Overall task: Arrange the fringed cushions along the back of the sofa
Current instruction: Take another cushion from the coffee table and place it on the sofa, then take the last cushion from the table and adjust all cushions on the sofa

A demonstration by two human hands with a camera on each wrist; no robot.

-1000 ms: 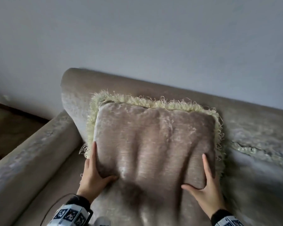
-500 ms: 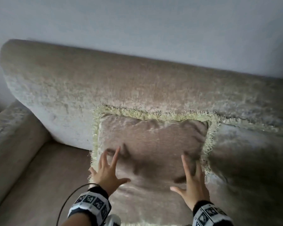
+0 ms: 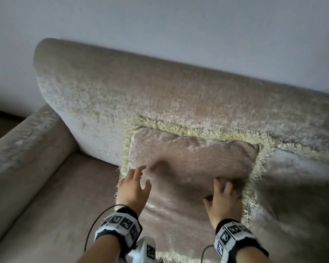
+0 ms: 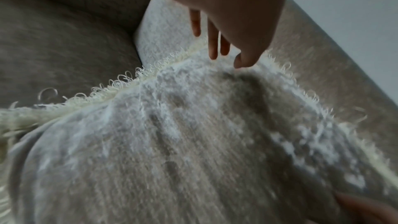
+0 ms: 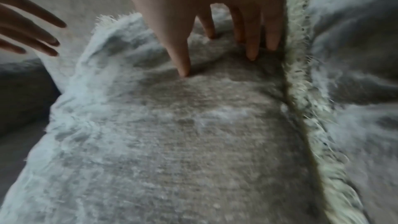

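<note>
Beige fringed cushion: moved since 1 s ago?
Yes, downward: the beige velvet cushion with pale yellow fringe now tops out below the crest of the beige sofa backrest; earlier it nearly reached it.

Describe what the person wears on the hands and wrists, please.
Both hands are bare. The left wrist band and the right wrist band are dark with white blocks that carry black square code marks. A thin black cable loops by the left band, and a white device sits beneath it.

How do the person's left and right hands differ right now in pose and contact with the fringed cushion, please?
The left hand has straight, spread fingers near the fringed cushion's left edge; contact is unclear. The right hand bends its fingers, fingertips touching the fabric near the right fringe. Neither grips the cushion, which leans on the sofa back.
</note>
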